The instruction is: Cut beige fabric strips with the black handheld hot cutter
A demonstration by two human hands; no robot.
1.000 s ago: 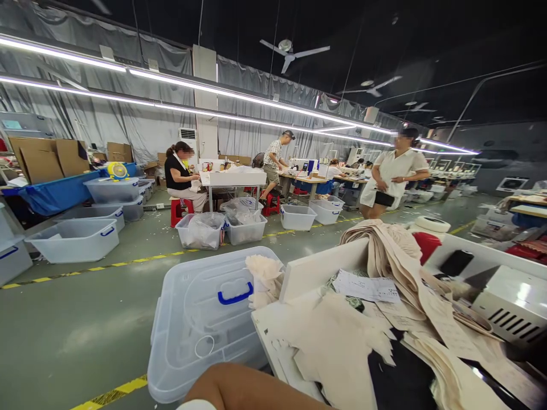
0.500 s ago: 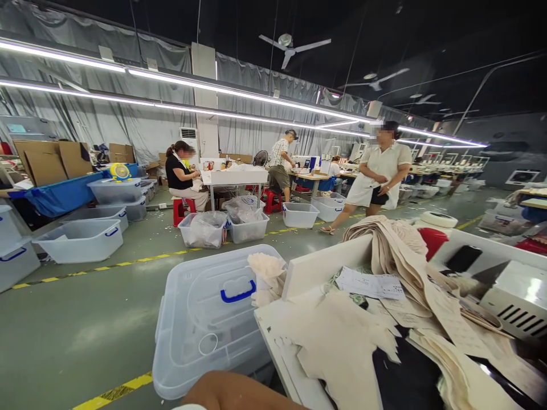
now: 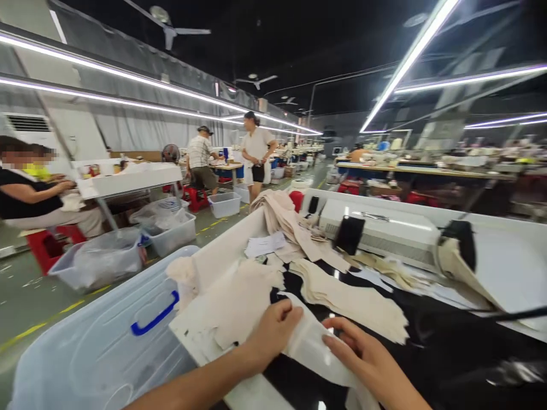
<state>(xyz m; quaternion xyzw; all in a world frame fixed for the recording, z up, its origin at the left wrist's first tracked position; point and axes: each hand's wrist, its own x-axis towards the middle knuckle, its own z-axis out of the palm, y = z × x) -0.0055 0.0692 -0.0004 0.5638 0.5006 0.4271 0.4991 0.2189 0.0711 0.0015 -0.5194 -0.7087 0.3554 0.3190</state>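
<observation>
My left hand (image 3: 273, 327) is closed in a pinch on the upper end of a white, slightly see-through strip (image 3: 314, 341). It looks like thin fabric or film; I cannot tell which. Beside the strip's right edge is my right hand (image 3: 363, 356), its thumb and fingers apart, fingertips at or near the edge. The strip hangs down over the black table surface (image 3: 299, 381), and its lower part runs behind my right hand. Just beyond lie a stack of cream fabric pieces (image 3: 354, 290) and, to the left, a ragged cream fabric piece (image 3: 239, 296).
A lidded clear bin (image 3: 98, 341) stands at the table's left. Draped beige fabric (image 3: 286, 213), a paper slip (image 3: 265, 245), a black phone-like object (image 3: 349, 234) and a white machine (image 3: 380, 228) lie farther back. Co-workers sit and stand beyond, one person (image 3: 256, 151) in white.
My view has swung right and down towards the table. Both hands have come into view, the left one with the white strip. Earlier only part of an arm or leg showed at the bottom.
</observation>
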